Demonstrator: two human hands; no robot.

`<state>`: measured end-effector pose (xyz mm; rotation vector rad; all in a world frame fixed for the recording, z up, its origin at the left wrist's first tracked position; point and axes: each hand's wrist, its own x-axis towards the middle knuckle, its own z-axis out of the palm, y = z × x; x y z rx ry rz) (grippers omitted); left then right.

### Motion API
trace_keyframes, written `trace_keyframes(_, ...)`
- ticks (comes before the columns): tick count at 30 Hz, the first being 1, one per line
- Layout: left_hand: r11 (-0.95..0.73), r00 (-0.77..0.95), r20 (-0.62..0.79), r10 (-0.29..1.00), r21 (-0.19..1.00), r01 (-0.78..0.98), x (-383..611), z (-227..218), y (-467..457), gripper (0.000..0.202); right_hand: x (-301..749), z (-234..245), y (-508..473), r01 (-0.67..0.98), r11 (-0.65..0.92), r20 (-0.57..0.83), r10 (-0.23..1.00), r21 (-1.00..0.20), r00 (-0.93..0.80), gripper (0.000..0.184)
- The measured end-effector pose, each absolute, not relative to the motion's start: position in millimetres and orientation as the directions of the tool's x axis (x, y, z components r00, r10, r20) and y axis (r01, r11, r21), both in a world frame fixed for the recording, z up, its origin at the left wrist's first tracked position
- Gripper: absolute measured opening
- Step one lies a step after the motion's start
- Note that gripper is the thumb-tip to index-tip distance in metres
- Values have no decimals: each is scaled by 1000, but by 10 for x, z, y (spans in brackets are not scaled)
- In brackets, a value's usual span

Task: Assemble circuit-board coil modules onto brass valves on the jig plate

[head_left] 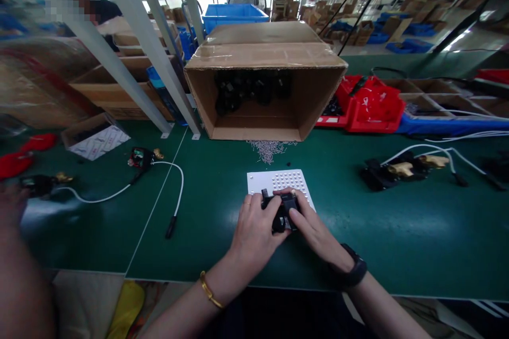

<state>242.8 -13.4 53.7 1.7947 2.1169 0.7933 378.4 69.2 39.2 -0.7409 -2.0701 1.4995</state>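
Observation:
My left hand [254, 228] and my right hand [312, 228] close around a small black plastic part [283, 214] from both sides, just above the green bench. Fingers cover much of the part, so its exact kind cannot be made out. Partly under my hands lies a white sheet [260, 177] with rows of small round silvery dots on it. Behind the sheet a heap of tiny metal pins or screws [268, 151] is spread on the bench.
A cardboard box [266, 47] on its side holds black parts. Black units with brass fittings and white cables [401, 169] lie right; similar units [141, 158] lie left, near another person's arm [19, 275]. Red bins [371, 103] and metal posts [147, 47] border the bench.

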Motion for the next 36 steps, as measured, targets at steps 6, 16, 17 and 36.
trace_keyframes(6,36,-245,194,950,709,704,2390,365,-113,77,3654,356,590,389,421,57,735,-820,-676,43)
trace_keyframes(16,-38,-244,52,968,997,62,2065,-81,-126,70,3586,238,516,89,-272,-263,715,-958,-647,42)
trace_keyframes(17,-31,-228,44,973,998,61,2047,-88,-137,70,3573,223,483,63,-322,-286,715,-945,-638,41)
trace_keyframes(36,11,-329,16,944,997,80,2230,185,-184,75,3615,199,492,-74,-628,-433,612,-775,-662,35)
